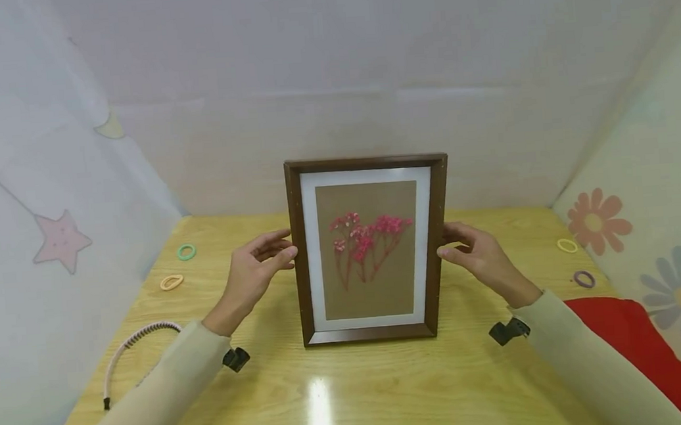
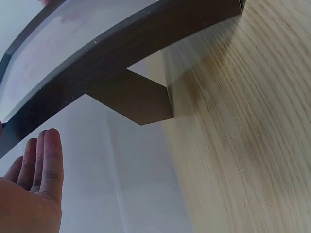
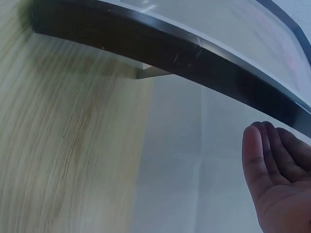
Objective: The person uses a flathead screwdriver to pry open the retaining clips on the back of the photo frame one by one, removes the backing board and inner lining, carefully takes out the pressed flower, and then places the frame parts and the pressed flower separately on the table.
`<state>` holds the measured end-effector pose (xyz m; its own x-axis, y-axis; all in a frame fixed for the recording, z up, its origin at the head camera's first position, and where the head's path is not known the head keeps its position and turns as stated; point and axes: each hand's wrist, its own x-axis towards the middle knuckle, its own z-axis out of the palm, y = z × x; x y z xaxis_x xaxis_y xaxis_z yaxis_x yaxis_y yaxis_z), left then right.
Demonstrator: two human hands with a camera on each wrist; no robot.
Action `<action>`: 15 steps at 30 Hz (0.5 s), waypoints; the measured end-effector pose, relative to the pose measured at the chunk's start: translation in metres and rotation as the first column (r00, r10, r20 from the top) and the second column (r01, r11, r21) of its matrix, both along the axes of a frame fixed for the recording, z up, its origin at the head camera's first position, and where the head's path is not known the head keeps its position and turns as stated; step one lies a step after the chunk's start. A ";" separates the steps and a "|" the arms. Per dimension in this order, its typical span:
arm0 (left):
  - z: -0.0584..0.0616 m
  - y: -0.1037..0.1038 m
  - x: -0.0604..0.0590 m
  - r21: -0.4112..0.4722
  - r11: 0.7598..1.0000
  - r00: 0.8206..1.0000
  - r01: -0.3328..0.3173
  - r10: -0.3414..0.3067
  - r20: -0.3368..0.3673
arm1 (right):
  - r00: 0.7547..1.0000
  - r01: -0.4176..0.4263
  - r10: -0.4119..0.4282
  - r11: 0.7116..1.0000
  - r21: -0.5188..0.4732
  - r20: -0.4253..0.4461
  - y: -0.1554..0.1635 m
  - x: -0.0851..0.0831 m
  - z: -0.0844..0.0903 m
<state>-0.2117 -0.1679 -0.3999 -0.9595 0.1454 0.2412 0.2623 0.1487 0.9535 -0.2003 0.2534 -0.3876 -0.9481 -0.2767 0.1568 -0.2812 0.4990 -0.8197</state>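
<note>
**Dark wood frame upright between two hands**

Head view. Brown wooden picture frame stands upright at the middle of the pale wood tabletop, facing the camera. White mat inside, tan backing, pressed pink-red flowers at centre. Left hand sits at the frame's left edge, thumb tip touching or just short of the wood, fingers loosely extended, not wrapped round it. Right hand mirrors it at the right edge, thumb near the frame side, fingers relaxed. Both sleeves beige. On the left of the tabletop: a green hair ring, an orange hair ring, a pink headband with a dark toothed edge. On the right: a yellow hair ring, a purple hair ring, and red cloth at the near right corner. Fabric walls with star and flower prints surround the space.

Left wrist view. Frame's dark side edge runs across the top; its back stand props against the tabletop. Left hand's fingers lie straight and together below the edge, apart from it here, holding nothing.

Right wrist view. Frame edge arcs overhead, glass above it. Right hand's fingers are gently bent, open, just under the edge; contact cannot be told.
</note>
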 end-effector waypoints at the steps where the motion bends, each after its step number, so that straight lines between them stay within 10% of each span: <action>1: 0.000 0.001 -0.001 0.011 1.000 1.000 -0.004 0.004 -0.004 | 1.000 0.008 -0.008 1.000 0.013 0.006 -0.002 0.000 0.001; 15: -0.001 0.005 -0.003 -0.077 0.997 0.999 -0.018 0.016 -0.030 | 0.998 0.065 -0.064 0.992 0.112 -0.010 -0.008 -0.003 0.004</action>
<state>-0.2149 -0.1631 -0.4008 -0.9546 0.1485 0.2581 0.2869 0.2260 0.9309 -0.2033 0.2457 -0.3833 -0.9636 -0.2314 0.1339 -0.2504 0.6053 -0.7556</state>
